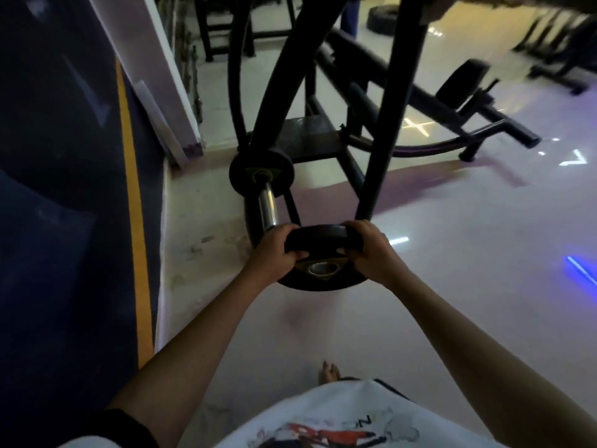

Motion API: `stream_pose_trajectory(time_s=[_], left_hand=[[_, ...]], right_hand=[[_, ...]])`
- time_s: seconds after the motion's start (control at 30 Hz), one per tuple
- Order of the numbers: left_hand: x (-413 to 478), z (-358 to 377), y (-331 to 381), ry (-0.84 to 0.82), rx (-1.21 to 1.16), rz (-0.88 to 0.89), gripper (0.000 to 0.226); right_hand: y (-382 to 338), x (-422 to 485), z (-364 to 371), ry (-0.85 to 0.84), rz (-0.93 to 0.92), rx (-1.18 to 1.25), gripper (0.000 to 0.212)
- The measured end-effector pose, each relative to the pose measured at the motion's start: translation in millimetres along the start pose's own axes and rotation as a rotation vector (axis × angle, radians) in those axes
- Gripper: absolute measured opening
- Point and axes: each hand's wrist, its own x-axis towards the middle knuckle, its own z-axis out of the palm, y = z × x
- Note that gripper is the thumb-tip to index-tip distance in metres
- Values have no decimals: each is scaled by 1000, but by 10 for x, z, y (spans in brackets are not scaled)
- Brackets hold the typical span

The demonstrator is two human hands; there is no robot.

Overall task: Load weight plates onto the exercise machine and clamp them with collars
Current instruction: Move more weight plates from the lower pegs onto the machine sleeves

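Note:
I hold a black round weight plate (319, 281) with both hands, just off the free end of the machine's chrome sleeve (268, 205). My left hand (276, 253) grips its left rim and my right hand (371, 250) grips its right rim. The plate's steel-lined centre hole faces me, a little right of the sleeve's tip. Another black plate (245, 176) sits at the far end of that sleeve, against the black machine frame (387, 124). No collar is visible.
A dark wall with a yellow stripe (132, 189) runs along the left. More black machine frames and a padded roller (462, 85) stand behind on the glossy pale floor (452, 253). A tyre (384, 17) lies far back. My bare foot (329, 371) shows below.

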Motion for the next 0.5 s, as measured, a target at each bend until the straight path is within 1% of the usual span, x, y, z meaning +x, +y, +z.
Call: stream_pose_trajectory(time_s=[0.07,0.23,0.4,0.43,0.5], left_hand=[[-27,73,305,-7,12,70,36],[-18,357,1188,28,-21,216,45],[11,809,2023,60,-46,345,45],[23,871,2130,63,-51,349,45],[65,1106,2554,75,-63,385,46]], right_hand=[[5,-156,-340,57,-2,-9,47],[67,-540,-1252,200,-52,-26,47],[322,-925,-2074,331,-88,-5,47],[374,-955,-2191,349,-90,-1,48],[553,-1058,-2637,379,-100,2,50]])
